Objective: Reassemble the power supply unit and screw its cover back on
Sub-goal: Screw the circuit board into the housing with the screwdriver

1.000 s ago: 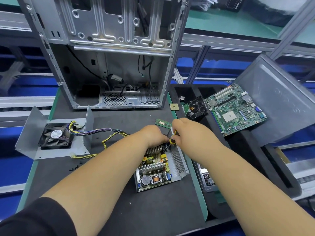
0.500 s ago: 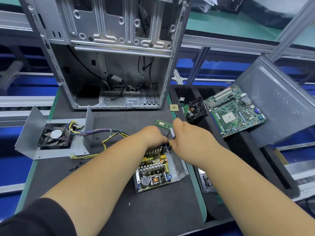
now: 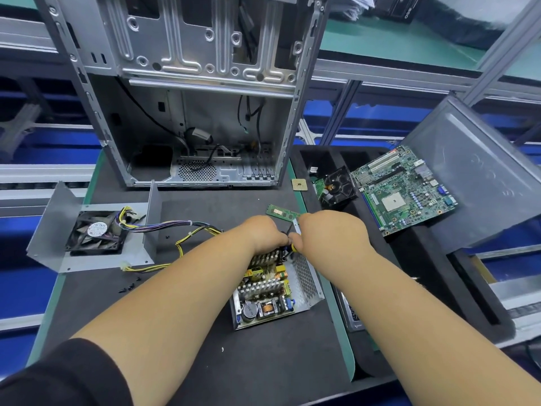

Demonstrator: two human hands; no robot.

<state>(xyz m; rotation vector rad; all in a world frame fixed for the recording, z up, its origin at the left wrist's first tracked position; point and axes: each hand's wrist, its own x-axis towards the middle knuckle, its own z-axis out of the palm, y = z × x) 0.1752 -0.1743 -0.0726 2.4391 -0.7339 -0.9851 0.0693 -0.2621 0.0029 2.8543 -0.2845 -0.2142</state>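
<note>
The open power supply base point(image 3: 306, 284), a grey metal tray with a perforated right wall, lies on the dark mat with its circuit board point(image 3: 265, 291) exposed. Both hands work at its far end. My left hand point(image 3: 263, 234) is curled over the board's far edge, where black wires run. My right hand point(image 3: 330, 232) pinches a small yellow-and-black piece there; what it is cannot be made out. The supply's cover point(image 3: 58, 232), a bent grey sheet carrying a black fan point(image 3: 95, 231), lies to the left. A bundle of coloured cables point(image 3: 181, 227) links it to the base.
An empty computer case point(image 3: 199, 92) stands open at the back. A RAM stick point(image 3: 282, 212) and a CPU chip point(image 3: 299, 184) lie beyond my hands. Loose black screws point(image 3: 128, 285) sit near the cover. On the right, a black foam tray point(image 3: 433, 282) holds a motherboard point(image 3: 405, 190), cooler fan point(image 3: 341, 186) and grey side panel point(image 3: 480, 171).
My right hand has shifted slightly left and closer to my left hand, fingertips now meeting over the supply's far end. The supply and cover have not moved.
</note>
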